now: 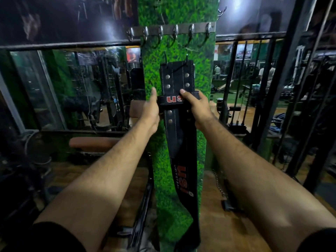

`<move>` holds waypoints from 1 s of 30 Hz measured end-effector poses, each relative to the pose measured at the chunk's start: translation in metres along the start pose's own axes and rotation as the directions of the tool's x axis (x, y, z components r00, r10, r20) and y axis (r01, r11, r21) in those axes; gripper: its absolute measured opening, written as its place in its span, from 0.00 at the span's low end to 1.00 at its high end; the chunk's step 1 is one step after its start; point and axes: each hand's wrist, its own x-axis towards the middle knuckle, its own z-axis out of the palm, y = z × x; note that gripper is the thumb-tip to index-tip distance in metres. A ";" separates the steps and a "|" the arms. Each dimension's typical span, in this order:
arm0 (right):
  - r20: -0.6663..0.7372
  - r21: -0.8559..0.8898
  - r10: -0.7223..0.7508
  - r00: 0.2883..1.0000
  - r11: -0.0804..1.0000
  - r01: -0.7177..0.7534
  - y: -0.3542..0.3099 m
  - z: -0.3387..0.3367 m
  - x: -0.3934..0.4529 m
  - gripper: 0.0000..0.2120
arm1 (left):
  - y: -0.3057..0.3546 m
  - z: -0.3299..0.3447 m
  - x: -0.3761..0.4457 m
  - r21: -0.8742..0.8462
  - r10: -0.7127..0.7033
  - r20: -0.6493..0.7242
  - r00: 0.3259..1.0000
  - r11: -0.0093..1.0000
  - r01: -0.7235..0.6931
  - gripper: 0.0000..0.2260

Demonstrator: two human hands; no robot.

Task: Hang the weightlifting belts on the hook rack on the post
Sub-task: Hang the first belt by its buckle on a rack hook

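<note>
A black weightlifting belt (179, 139) with red lettering hangs down the front of the green grass-covered post (158, 70), its riveted top end caught on two dark pegs. Its keeper loop (170, 100) crosses the belt at hand height. My left hand (151, 110) holds the loop's left end, the fingers reaching up along the post. My right hand (193, 103) grips the loop's right end, thumb on top. Higher on the post runs a metal hook rack (174, 32) with several bare hooks.
A brown padded bench (94, 142) stands left of the post. Black railings and mirrors (72, 84) lie behind, and a black machine frame (298, 88) rises at the right. A chain (219, 184) hangs low right of the post over the wooden floor.
</note>
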 end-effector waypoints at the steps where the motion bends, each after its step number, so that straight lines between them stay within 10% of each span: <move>1: 0.018 -0.028 -0.006 1.000 1.000 0.007 -0.002 -0.003 0.001 0.10 | 0.010 0.006 0.004 -0.040 0.019 0.010 1.000 0.999 -0.018 0.28; 11: -0.001 -0.200 -0.027 1.000 0.979 0.026 -0.018 0.001 0.040 0.08 | 0.022 0.029 0.059 0.089 0.184 0.099 0.978 0.977 -0.193 0.08; 21: -0.142 -0.287 -0.133 0.981 0.954 0.088 -0.044 -0.011 0.074 0.05 | 0.051 0.064 0.100 0.127 -0.032 0.266 0.963 0.992 -0.003 0.31; 30: -0.109 -0.382 -0.248 0.963 0.904 0.190 -0.069 -0.042 0.095 0.11 | 0.063 0.117 0.100 0.064 0.158 0.151 0.976 0.983 -0.170 0.14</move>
